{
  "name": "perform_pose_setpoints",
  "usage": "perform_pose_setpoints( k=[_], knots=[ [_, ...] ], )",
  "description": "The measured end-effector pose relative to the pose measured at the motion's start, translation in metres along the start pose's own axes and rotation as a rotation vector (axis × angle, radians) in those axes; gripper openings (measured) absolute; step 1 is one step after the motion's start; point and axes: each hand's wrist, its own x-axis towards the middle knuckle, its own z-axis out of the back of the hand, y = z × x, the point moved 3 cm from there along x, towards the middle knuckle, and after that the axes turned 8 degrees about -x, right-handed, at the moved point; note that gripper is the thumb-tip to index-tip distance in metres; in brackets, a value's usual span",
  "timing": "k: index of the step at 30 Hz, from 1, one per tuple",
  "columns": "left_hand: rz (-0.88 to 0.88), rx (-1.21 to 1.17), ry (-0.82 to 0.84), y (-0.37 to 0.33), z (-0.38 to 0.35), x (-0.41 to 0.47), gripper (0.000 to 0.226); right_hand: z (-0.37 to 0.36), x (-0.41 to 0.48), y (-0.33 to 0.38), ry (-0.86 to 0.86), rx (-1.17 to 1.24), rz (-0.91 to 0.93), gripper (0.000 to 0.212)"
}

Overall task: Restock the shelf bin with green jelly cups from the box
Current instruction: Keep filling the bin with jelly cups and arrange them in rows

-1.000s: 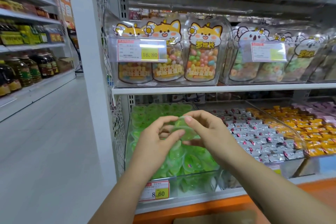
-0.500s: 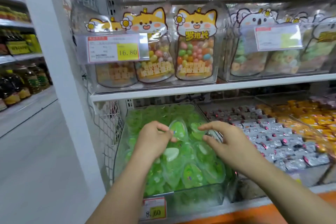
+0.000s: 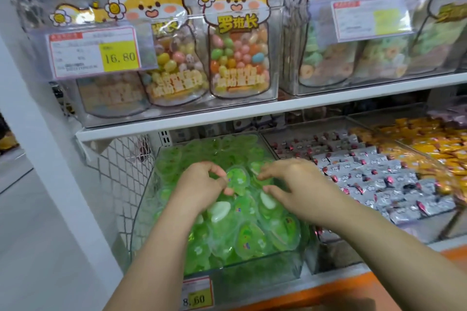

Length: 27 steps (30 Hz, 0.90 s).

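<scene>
My left hand (image 3: 202, 184) pinches a cup (image 3: 236, 179) by its left edge over the bin (image 3: 227, 278); my right hand (image 3: 293, 184) hovers loose and empty just beside it.

Left hand (image 3: 202, 185) pinches a green jelly cup (image 3: 238, 179) over the bin (image 3: 242, 279), right hand (image 3: 297, 185) beside.

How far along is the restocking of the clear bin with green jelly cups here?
Done: the clear plastic shelf bin is heaped with green heart-shaped jelly cups. In hand: the left hand pinches one green jelly cup atop the heap; the right hand hovers beside it, holding nothing. Left: unclear, since the box is out of view.
</scene>
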Motion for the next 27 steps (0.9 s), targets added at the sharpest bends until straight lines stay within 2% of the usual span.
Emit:
perform_pose_setpoints(
  k=[8, 18, 23, 27],
  knots=[
    [-0.125, 0.275, 0.023, -0.008, 0.002, -0.005, 0.014, -0.002, -0.001, 0.002, 0.070, -0.037, 0.025, 0.033],
    [-0.095, 0.285, 0.072, -0.010, -0.006, 0.008, 0.019, -0.005, -0.001, -0.003, 0.111, -0.002, 0.027, 0.034],
    [-0.098, 0.290, 0.020, -0.010, -0.010, 0.016, 0.016, -0.006, 0.002, -0.004, 0.098, 0.012, 0.040, 0.035],
    [-0.109, 0.293, -0.016, -0.008, -0.010, 0.017, 0.027, -0.005, 0.001, -0.003, 0.107, 0.006, 0.033, 0.034]
  ],
)
